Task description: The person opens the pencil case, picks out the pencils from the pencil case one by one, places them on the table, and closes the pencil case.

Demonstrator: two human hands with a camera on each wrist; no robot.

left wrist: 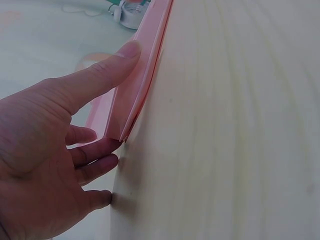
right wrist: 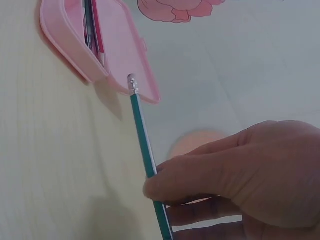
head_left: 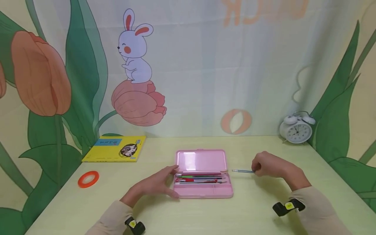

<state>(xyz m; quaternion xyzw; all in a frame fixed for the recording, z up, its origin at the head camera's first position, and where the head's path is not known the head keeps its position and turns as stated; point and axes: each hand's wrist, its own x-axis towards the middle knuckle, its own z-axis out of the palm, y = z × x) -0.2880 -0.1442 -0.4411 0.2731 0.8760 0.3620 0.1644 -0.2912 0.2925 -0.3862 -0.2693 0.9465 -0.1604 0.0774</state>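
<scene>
A pink pencil case (head_left: 193, 189) lies on the table with its lid (head_left: 208, 160) raised at the back; several pencils and pens (head_left: 195, 180) fill its rear compartment. My left hand (head_left: 155, 182) holds the case at its left end, the thumb along the front wall (left wrist: 131, 97) and the fingers round by the far side. To the right of the case, my right hand (head_left: 270, 164) pinches a green-and-white pencil (right wrist: 144, 137) between thumb and fingers. Its eraser end points toward the case, apart from it; the hand hides the other end.
At the back left lies a yellow book (head_left: 111, 151), with an orange tape roll (head_left: 88, 179) nearer to me. A white alarm clock (head_left: 295, 130) stands at the back right, against a printed curtain (head_left: 191, 65) behind the table.
</scene>
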